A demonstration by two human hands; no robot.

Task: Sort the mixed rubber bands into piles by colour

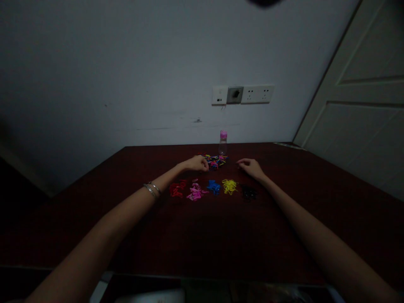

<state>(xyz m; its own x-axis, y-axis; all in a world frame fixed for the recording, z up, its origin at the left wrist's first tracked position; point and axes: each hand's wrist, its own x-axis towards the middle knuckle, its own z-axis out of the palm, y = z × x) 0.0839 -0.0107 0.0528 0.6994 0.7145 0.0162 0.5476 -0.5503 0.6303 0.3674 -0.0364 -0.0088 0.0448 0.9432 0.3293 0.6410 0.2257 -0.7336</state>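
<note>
Beside a mixed pile of coloured paper clips [215, 161], my left hand [197, 163] is closed with fingertips curled down at the pile's left edge. Whatever lies between those fingertips is too small and dark to make out. My right hand [251, 167] rests right of the pile, fingers loosely stretched to the left, nothing visible in them. In front runs a row of one-colour heaps: red clips [177, 189], pink clips [195, 192], blue clips [213, 187], yellow clips [229, 186] and black clips [249, 192]. One loose pink clip [195, 180] lies above the pink heap.
Behind the mixed pile stands a clear bottle [222, 146] with a pink cap. The dark red tabletop [217, 235] meets a pale wall carrying sockets [257, 94]. A white door [362, 113] is at the right. Below the table's front edge, a pale object [154, 296] is partly visible.
</note>
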